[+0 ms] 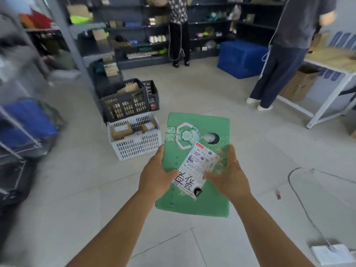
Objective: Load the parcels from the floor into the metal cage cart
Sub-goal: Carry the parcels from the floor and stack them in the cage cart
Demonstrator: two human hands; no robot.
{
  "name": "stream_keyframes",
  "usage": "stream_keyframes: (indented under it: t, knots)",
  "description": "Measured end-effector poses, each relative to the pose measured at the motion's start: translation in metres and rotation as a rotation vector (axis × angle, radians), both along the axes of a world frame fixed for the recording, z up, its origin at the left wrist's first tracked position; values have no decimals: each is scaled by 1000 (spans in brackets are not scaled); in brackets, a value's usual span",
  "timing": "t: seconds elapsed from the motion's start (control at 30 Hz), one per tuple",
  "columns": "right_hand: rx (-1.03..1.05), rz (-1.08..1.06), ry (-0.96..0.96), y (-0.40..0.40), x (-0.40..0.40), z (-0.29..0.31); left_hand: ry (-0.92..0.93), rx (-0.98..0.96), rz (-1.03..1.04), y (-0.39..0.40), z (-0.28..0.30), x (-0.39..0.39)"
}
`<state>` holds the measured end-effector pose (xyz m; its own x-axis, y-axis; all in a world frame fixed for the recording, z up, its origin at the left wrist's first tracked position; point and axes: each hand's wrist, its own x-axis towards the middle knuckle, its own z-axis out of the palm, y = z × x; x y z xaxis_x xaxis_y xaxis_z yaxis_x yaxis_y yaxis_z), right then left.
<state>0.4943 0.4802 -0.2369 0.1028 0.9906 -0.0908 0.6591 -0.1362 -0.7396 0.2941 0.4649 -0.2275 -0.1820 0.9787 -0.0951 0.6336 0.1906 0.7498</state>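
Both hands, left hand (157,171) and right hand (229,175), pinch the green parcel (196,168) at its side edges; flat, light, slightly flexible, so support underneath.

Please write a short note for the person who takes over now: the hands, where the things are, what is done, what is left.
Left hand and right hand: both have a grip on the green parcel, one on each side, held above the floor, label up.
Metal cage cart: at the far left, blurred; its contents cannot be told.
Done: this parcel is picked up.
Left: carry it left and put it in the cart. No other loose parcels show on the floor in this view.
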Motion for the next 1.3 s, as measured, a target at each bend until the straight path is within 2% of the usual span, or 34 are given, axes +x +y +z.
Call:
stream_keyframes:
  t: [0.23, 0.5, 0.87, 0.97, 1.3]
  knots:
    - [67, 351, 71, 10, -107, 58, 48, 70, 335, -56, 61, -89]
    - [106, 736, 122, -40, -231, 110, 56, 151, 724, -167, 113, -166]
    - [191, 1132, 117, -179, -387, 148, 145, 205, 1144, -354, 153, -244]
    - [202, 1224, 130, -229, -422, 156, 197, 223, 1220, -408, 158, -265]
    - [241, 1385, 174, -372, -507, 177, 205, 270, 1380, -559, 171, -315]
